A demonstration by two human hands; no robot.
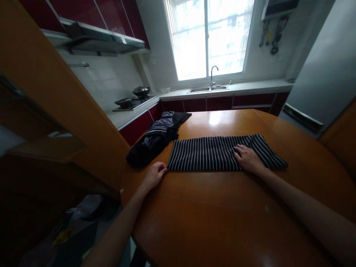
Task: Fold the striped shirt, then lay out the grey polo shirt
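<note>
Hands well apart: left hand (154,174) has thumb and fingers closed on a corner of the striped cloth (203,154); right hand (248,159) lies spread, palm down, toward its right end. Cloth rests flat on the wooden table (211,207), its long sides running across, left end not far from the table's rounded left edge. Judged by look: light, soft, limp, hard to damage; should slide easily on the glossy wood and wrinkle if pushed. Best holds probably the two corners of one short end, or opposite ends together, lest the middle sag. Layer count: cannot tell.

Dark clothing (161,133), black and grey, heaped along the table's far left edge, just beside the cloth's far left corner; contact unclear. Table top: smooth, orange-brown, window glare near its far edge.

Beyond: pale counter with sink (198,89) and tap (213,76) under a bright window (208,37). Left, lidded pan (141,91) on the stove, range hood (102,40) above. Right, a grey fridge (322,70).
</note>
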